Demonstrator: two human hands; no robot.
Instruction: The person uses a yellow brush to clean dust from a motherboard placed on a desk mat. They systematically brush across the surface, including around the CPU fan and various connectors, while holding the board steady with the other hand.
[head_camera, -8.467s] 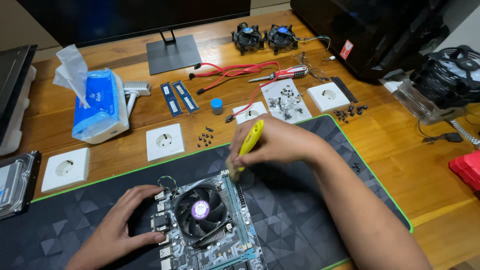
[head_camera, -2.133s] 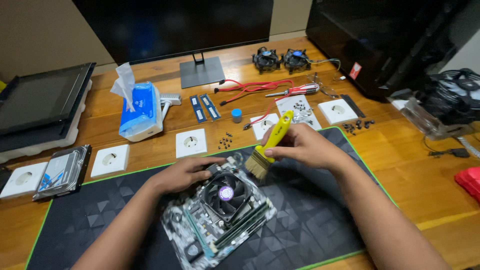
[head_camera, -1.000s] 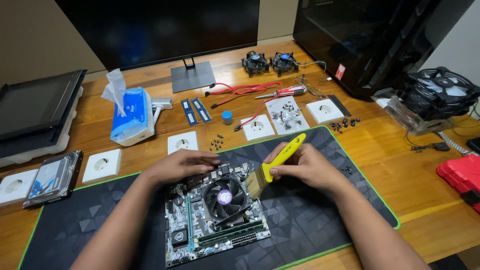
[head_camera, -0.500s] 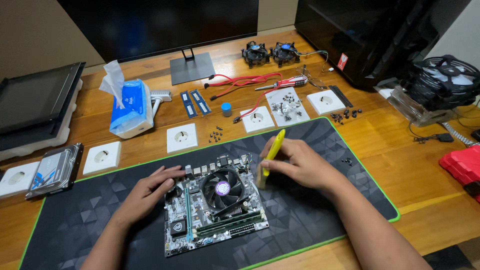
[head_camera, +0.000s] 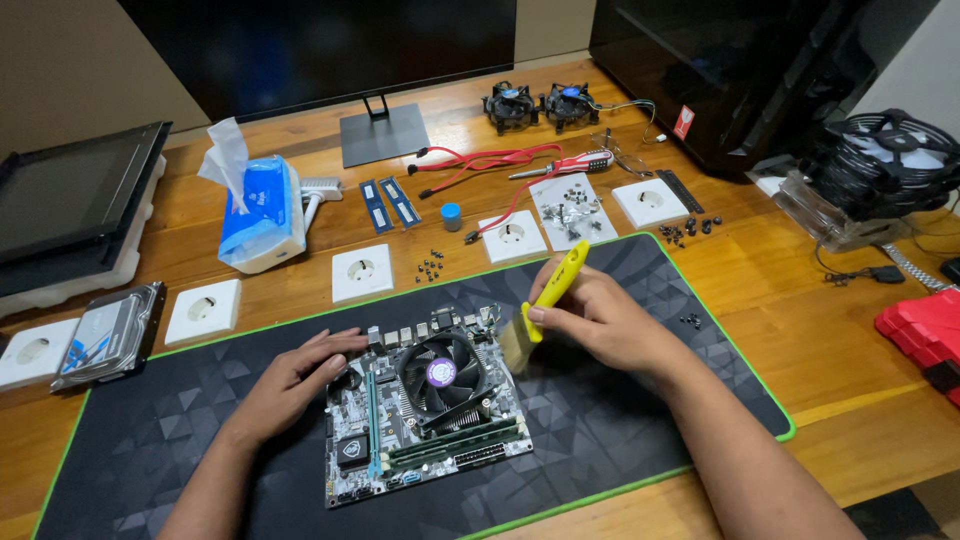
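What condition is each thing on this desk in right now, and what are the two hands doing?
Motherboard: flat on the black mat, cooler fan mounted.
Left hand: resting open on the board's left edge.
Right hand: closed around the brush handle.
Brush: tilted, bristles down by the fan's right side.
Monitor: screen dark.
Tissue pack: open, a sheet sticking out.
Hard drive: lying flat, loose on the desk.
Screws: scattered loose.
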